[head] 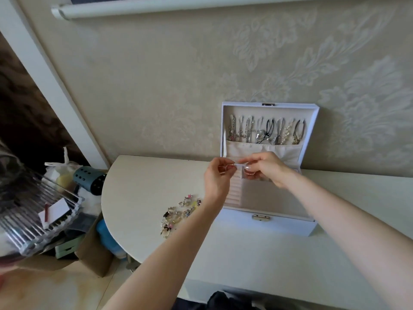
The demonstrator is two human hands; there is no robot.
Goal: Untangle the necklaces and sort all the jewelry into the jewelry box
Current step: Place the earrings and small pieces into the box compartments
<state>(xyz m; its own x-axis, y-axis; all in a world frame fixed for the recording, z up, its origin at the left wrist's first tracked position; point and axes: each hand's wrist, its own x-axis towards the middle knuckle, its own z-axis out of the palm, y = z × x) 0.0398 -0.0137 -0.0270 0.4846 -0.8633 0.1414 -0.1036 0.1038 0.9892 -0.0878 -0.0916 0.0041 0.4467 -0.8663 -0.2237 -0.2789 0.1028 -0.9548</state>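
Clutter off the table's left end: a clear ribbed tray (42, 211) and a blue perforated holder (90, 179), both well apart from the work.
Table (143, 175): pale, rounded left end; carries the pile and the box.
Loose jewelry pile (178, 212): small mixed pieces, unsorted, on the table just beside the box's left front corner.
Left hand (220, 175): raised over the box's left edge, thumb and fingers pinching a small metal piece (226, 169), too small to identify.
Jewelry box (268, 224): open, lid upright against the wall, front clasp toward the person.
Ring rolls (234, 191): left part of the tray, look unfilled where visible.
Right hand (267, 167): over the tray's rear compartments, fingers curled, tips pinching a ring-like item (248, 173); which compartment lies under it cannot be told.
Necklaces (266, 130): hung in a row on the lid hooks, ends tucked into the lid pocket; they appear separated.
Step in hand (judgement): untangling looks complete; small pieces are being sorted into the tray.
Next move (judgement): set each pinched piece down in its slot or compartment, let go cleanly, then reach left to the pile. A fine pinch is needed, since the pieces lie close together.
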